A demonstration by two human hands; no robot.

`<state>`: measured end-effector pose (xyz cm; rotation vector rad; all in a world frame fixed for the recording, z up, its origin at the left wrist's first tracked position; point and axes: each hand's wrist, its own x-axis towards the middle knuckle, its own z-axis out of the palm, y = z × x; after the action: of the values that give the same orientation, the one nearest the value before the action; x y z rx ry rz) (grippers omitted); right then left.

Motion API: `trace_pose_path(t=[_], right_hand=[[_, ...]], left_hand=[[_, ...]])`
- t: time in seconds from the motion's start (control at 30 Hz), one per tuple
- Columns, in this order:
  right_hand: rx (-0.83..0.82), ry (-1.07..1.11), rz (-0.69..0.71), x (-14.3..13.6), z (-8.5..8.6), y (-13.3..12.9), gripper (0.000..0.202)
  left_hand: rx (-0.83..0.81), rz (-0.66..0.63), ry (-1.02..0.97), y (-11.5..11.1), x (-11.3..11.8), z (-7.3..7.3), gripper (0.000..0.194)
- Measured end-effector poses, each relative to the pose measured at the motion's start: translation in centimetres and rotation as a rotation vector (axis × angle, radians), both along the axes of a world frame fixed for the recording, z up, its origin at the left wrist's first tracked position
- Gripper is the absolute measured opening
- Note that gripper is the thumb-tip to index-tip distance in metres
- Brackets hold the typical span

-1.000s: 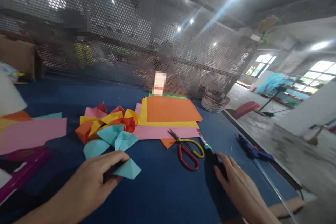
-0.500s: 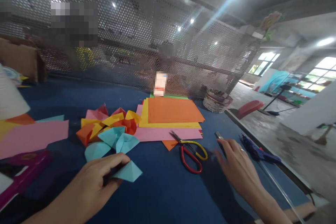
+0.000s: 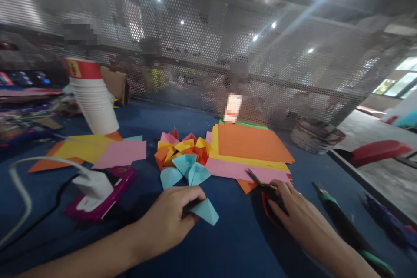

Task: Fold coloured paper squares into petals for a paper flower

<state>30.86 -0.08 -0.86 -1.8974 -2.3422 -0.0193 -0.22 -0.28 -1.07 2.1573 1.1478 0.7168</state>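
A folded piece of light-blue paper [image 3: 206,211] is pinched in my left hand [image 3: 172,213], its pointed end sticking out to the right. Just beyond that hand lies a cluster of folded paper pieces in pink, yellow, orange and light blue [image 3: 190,168]. My right hand [image 3: 298,208] has its fingers closed around the handles of the scissors [image 3: 256,177]. Their blades point away to the left, over the edge of the paper; the fingers cover much of the handles. To the right of this hand lies a black and green-handled tool with a flat metal tip [image 3: 339,215].
Coloured paper sheets [image 3: 256,143] are stacked at centre, before a perforated metal screen [image 3: 195,52]. Stacked paper cups [image 3: 94,100], loose sheets [image 3: 120,153] and a purple power strip [image 3: 122,186] with plug and cables are at left. A basket [image 3: 316,135] and a blue tool [image 3: 387,219] are at right.
My right hand has moved left from the green-handled tool onto the scissors. The view has turned left, bringing the cups and power strip further in. My left hand still holds the light-blue paper.
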Motion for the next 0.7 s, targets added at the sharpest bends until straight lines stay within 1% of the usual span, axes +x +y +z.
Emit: trace_pose_path(t=[0.07,0.13,0.17,0.23,0.27,0.3,0.33,0.4,0.47,0.5,0.57,0.63,0.7], right_hand=[[0.002,-0.008,0.017,0.5,-0.3,0.1,0.031],[0.058,-0.066,0.052,0.7,0.0,0.2,0.033],[0.104,-0.112,0.071,0.5,0.4,0.3,0.033],[0.198,-0.216,0.118,-0.6,1.9,0.6,0.031],[0.24,-0.239,0.143,-1.7,2.9,0.9,0.027],[0.245,-0.23,0.2,-3.0,3.9,1.2,0.024],[0.237,-0.198,0.248,-4.7,4.8,1.6,0.023],[0.16,-0.126,0.413,-8.7,6.3,2.7,0.023],[0.055,-0.054,0.615,-13.4,6.9,4.5,0.023],[0.035,-0.044,0.671,-15.8,6.8,5.6,0.021],[0.011,-0.036,0.733,-20.5,6.2,8.1,0.019],[-0.023,-0.03,0.78,-24.9,5.2,10.8,0.021],[-0.066,-0.024,0.81,-28.7,4.1,13.2,0.026]], left_hand=[[-0.002,-0.004,-0.008,0.0,0.0,-0.1,0.019],[0.001,-0.013,-0.02,0.0,0.0,-0.3,0.019],[0.003,-0.02,-0.025,0.0,0.0,-0.3,0.018],[0.011,-0.033,-0.034,0.0,0.1,-0.5,0.018],[0.016,-0.041,-0.037,-0.1,0.1,-0.6,0.018],[0.024,-0.048,-0.04,-0.1,0.2,-0.7,0.019],[0.035,-0.056,-0.043,-0.2,0.3,-0.8,0.02],[0.062,-0.071,-0.049,-0.3,0.4,-1.1,0.022],[0.091,-0.078,-0.054,-0.3,0.4,-1.4,0.024],[0.105,-0.079,-0.055,-0.4,0.4,-1.6,0.024],[0.133,-0.088,-0.052,-0.4,0.3,-1.8,0.026],[0.159,-0.108,-0.044,-0.5,0.4,-1.9,0.027],[0.183,-0.134,-0.034,-0.5,0.4,-2.0,0.026]])
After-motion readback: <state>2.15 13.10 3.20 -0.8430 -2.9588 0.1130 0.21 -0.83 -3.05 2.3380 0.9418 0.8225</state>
